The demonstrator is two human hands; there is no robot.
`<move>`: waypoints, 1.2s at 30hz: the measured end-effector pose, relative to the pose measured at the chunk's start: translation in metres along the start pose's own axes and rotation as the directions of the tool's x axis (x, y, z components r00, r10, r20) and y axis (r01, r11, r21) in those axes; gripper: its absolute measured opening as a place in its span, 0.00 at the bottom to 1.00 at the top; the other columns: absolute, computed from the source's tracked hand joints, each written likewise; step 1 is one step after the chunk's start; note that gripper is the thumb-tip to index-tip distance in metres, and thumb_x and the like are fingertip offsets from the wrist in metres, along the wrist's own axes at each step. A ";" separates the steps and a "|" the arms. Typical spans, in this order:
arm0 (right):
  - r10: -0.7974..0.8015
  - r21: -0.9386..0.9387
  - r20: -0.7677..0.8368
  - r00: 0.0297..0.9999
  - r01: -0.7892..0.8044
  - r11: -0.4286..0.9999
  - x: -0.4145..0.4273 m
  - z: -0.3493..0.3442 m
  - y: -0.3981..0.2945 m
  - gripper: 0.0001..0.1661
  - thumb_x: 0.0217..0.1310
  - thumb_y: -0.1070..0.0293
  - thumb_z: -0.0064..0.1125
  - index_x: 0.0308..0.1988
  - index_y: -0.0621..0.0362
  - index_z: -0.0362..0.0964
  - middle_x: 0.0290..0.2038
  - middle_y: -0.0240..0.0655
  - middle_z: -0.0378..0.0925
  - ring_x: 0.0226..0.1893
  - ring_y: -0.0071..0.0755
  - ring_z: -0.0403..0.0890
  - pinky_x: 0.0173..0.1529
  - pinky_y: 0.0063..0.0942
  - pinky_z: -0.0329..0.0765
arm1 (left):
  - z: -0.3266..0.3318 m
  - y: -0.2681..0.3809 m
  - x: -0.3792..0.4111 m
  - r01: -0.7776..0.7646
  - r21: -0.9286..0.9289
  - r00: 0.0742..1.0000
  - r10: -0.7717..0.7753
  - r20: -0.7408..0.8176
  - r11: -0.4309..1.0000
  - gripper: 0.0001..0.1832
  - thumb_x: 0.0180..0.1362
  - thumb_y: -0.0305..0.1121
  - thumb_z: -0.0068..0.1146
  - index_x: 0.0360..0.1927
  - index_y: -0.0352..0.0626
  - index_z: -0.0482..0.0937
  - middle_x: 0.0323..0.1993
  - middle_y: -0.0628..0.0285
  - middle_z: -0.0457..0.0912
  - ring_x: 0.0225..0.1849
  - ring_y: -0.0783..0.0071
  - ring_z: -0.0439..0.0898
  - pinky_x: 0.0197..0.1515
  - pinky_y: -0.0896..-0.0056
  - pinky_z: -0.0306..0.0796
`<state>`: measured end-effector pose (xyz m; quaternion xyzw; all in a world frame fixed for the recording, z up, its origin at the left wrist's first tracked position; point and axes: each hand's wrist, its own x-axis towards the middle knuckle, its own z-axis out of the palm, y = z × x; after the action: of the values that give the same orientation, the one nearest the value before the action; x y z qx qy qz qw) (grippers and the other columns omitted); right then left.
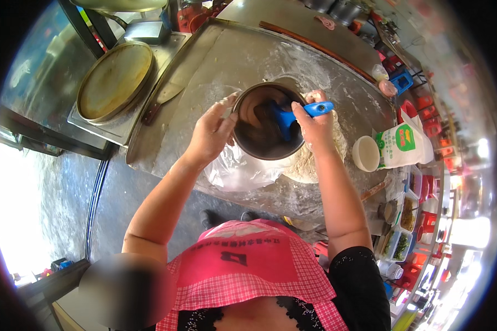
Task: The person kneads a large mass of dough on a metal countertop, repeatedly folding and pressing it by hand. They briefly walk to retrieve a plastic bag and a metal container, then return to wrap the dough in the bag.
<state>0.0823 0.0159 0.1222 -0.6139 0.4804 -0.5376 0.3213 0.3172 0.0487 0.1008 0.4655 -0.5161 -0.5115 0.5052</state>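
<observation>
My left hand (213, 130) grips the left rim of a round, dark-bottomed metal bowl (248, 151), tilted so its inside faces me. In my right hand (317, 124) is a blue plastic-handled tool (288, 120), probably a brush, its head down inside the bowl. That hand is close to the bowl's right rim; whether it also touches the rim I cannot tell. Flour or dough clings to my fingers. Behind my right wrist a large mass of pale dough (304, 167) lies on the worktop. A clear plastic bag (244, 169) is spread below the bowl, beside the dough.
The floured metal worktop (199, 103) has a raised edge. To the left are a wooden-handled spatula (167, 95) and a round griddle pan (116, 82). At right stand a white bowl (365, 154), a flour bag (404, 142), a rolling pin (375, 190) and food tubs (397, 245).
</observation>
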 end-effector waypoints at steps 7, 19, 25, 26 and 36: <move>-0.245 -0.373 -0.078 0.966 0.199 0.906 -0.010 -0.014 -0.017 0.15 0.52 0.73 0.63 0.36 0.58 0.63 0.24 0.34 0.69 0.23 0.30 0.73 0.29 0.27 0.71 | 0.015 -0.039 -0.034 0.070 0.488 0.993 -0.014 -0.118 0.870 0.23 0.55 0.44 0.60 0.49 0.41 0.73 0.44 0.51 0.80 0.33 0.58 0.80 0.43 0.61 0.72; -0.493 -0.489 0.489 0.720 0.694 0.528 -0.029 0.011 -0.033 0.13 0.50 0.74 0.61 0.33 0.55 0.63 0.29 0.38 0.69 0.27 0.45 0.76 0.28 0.38 0.74 | 0.000 -0.067 -0.093 0.249 -0.150 0.965 -0.259 -0.051 0.957 0.09 0.64 0.33 0.51 0.45 0.41 0.72 0.27 0.68 0.76 0.28 0.81 0.74 0.28 0.81 0.67; -0.508 -0.378 0.626 0.592 0.800 0.465 -0.034 0.025 -0.043 0.15 0.43 0.77 0.58 0.35 0.54 0.64 0.29 0.35 0.68 0.29 0.41 0.76 0.31 0.36 0.75 | -0.006 -0.078 -0.125 0.142 -0.287 0.981 -0.173 -0.086 0.947 0.10 0.68 0.34 0.43 0.47 0.41 0.69 0.41 0.64 0.75 0.34 0.78 0.76 0.32 0.77 0.70; -0.521 -0.364 0.641 0.564 0.821 0.440 -0.033 0.028 -0.043 0.16 0.43 0.77 0.58 0.35 0.54 0.64 0.28 0.35 0.68 0.29 0.41 0.76 0.31 0.36 0.75 | -0.007 -0.080 -0.128 0.128 -0.314 0.981 -0.166 -0.099 0.941 0.10 0.68 0.34 0.43 0.47 0.41 0.69 0.40 0.64 0.75 0.34 0.78 0.76 0.32 0.77 0.70; -0.561 -0.358 0.491 0.667 0.741 0.568 -0.033 0.027 -0.042 0.13 0.49 0.75 0.61 0.33 0.55 0.64 0.27 0.37 0.70 0.26 0.43 0.77 0.28 0.35 0.74 | -0.008 -0.082 -0.143 0.103 -0.352 0.981 -0.154 -0.119 0.930 0.12 0.68 0.33 0.41 0.50 0.38 0.69 0.36 0.62 0.76 0.34 0.77 0.75 0.33 0.77 0.69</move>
<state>0.1203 0.0571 0.1435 -0.8904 0.2843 -0.3553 -0.0126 0.3303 0.1877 0.0120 0.4386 -0.3492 -0.5908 0.5802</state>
